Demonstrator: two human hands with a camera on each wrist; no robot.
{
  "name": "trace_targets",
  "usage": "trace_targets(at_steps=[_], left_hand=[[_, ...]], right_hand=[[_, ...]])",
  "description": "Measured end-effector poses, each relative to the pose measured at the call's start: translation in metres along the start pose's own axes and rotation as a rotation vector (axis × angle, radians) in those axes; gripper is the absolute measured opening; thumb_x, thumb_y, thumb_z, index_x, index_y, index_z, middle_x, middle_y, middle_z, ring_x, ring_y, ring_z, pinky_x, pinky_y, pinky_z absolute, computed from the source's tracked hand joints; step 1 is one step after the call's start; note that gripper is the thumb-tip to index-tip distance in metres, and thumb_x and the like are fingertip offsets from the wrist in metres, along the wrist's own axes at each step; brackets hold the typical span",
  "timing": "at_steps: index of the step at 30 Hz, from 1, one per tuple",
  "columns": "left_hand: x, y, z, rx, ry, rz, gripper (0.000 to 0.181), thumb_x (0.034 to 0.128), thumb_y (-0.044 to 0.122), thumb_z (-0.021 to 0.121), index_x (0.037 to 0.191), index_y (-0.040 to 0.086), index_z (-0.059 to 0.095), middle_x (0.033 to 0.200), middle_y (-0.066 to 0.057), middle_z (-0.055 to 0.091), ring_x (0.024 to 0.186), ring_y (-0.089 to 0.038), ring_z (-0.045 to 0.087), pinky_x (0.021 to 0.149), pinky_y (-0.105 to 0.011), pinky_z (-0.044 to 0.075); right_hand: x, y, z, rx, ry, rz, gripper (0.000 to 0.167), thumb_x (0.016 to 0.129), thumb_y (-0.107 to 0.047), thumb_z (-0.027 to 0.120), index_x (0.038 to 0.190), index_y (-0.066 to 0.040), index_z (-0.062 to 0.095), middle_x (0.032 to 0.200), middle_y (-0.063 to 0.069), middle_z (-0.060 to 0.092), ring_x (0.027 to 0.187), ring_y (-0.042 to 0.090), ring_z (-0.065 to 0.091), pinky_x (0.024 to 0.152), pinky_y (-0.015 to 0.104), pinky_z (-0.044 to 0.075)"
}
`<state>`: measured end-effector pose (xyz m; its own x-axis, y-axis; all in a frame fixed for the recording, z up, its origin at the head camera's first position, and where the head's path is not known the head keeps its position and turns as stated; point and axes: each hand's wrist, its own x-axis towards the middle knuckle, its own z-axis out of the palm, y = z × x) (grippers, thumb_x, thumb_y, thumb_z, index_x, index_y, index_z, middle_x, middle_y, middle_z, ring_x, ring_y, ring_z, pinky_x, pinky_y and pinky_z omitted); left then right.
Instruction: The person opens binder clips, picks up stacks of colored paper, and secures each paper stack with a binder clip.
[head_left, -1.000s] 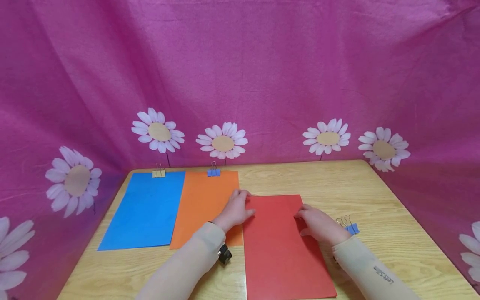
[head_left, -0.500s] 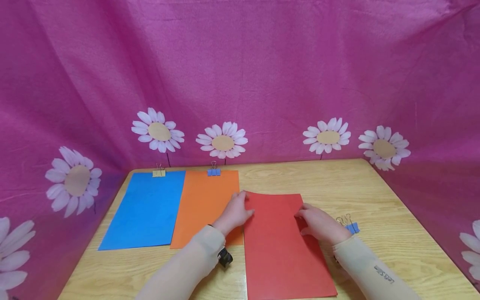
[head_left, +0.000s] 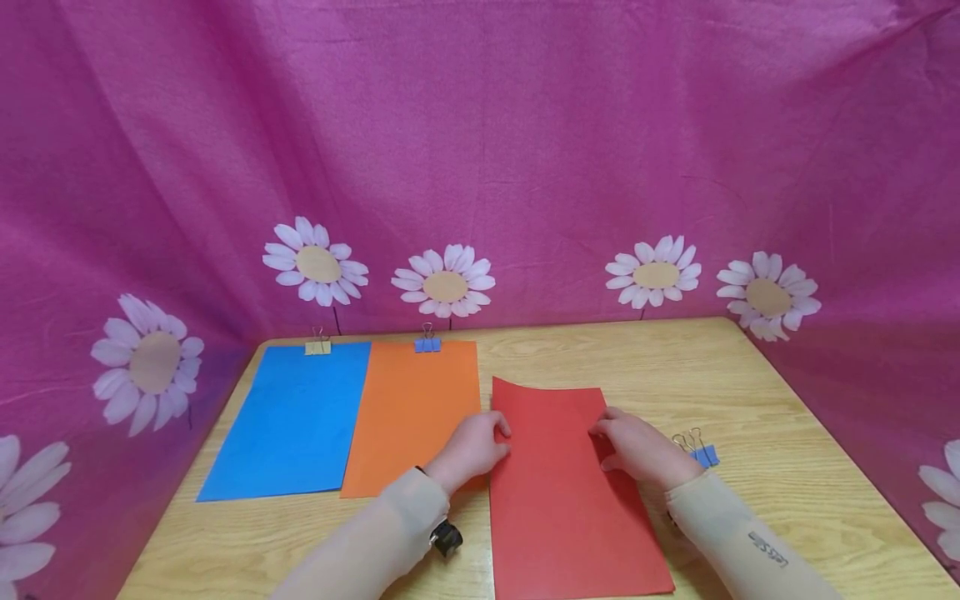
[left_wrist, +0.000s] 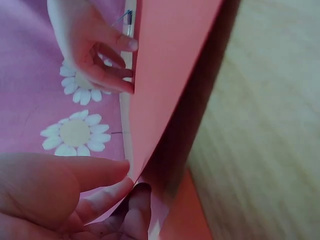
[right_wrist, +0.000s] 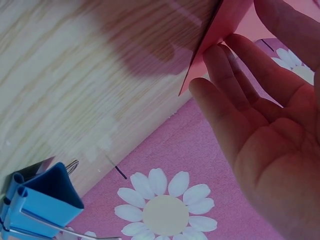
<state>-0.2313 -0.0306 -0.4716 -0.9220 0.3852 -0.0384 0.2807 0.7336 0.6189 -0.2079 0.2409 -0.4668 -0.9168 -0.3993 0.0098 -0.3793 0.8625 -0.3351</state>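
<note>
A red sheet of paper (head_left: 562,517) lies lengthwise in front of me, its far left corner curled up. My left hand (head_left: 471,448) pinches its left edge; in the left wrist view the thumb (left_wrist: 102,171) is on the upper side and fingers are below the raised edge. At the right edge my right hand (head_left: 637,448) holds the sheet, and the right wrist view shows its fingers (right_wrist: 215,107) against the lifted edge. A blue binder clip (head_left: 705,456) sits just right of my right hand, partly hidden by the wrist.
Left of the red sheet lie an orange sheet (head_left: 420,400) and a blue sheet (head_left: 292,425), side by side. A blue binder clip (head_left: 427,344) grips the orange one's far edge, a yellow binder clip (head_left: 318,347) the blue one's. A flowered pink cloth (head_left: 525,167) surrounds the wooden table (head_left: 750,400).
My left hand has slid toward me along the red sheet's left edge, away from the far corner, which now curls up uncovered. The right hand has stayed put.
</note>
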Motion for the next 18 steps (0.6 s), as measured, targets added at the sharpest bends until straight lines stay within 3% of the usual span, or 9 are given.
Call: trace_targets(at_steps=[8,18], left_hand=[[-0.014,0.004,0.001,0.073,-0.02,0.029,0.012,0.0906,0.005,0.075,0.101,0.004,0.068,0.097,-0.009,0.07,0.087,-0.022,0.062,0.083,-0.035,0.055],[-0.017,0.004,0.003,0.103,-0.042,-0.004,0.021,0.0872,0.004,0.079,0.106,0.002,0.069,0.099,-0.009,0.069,0.089,-0.022,0.062,0.085,-0.035,0.055]], right_hand=[[-0.001,0.0,0.0,-0.007,0.003,-0.004,0.04,0.078,-0.003,0.087,0.115,0.001,0.072,0.114,0.01,0.066,0.104,0.026,0.066,0.094,0.045,0.057],[-0.002,-0.001,0.0,-0.012,0.005,0.001,0.04,0.078,-0.003,0.087,0.115,0.001,0.072,0.114,0.011,0.066,0.103,0.026,0.066,0.094,0.045,0.057]])
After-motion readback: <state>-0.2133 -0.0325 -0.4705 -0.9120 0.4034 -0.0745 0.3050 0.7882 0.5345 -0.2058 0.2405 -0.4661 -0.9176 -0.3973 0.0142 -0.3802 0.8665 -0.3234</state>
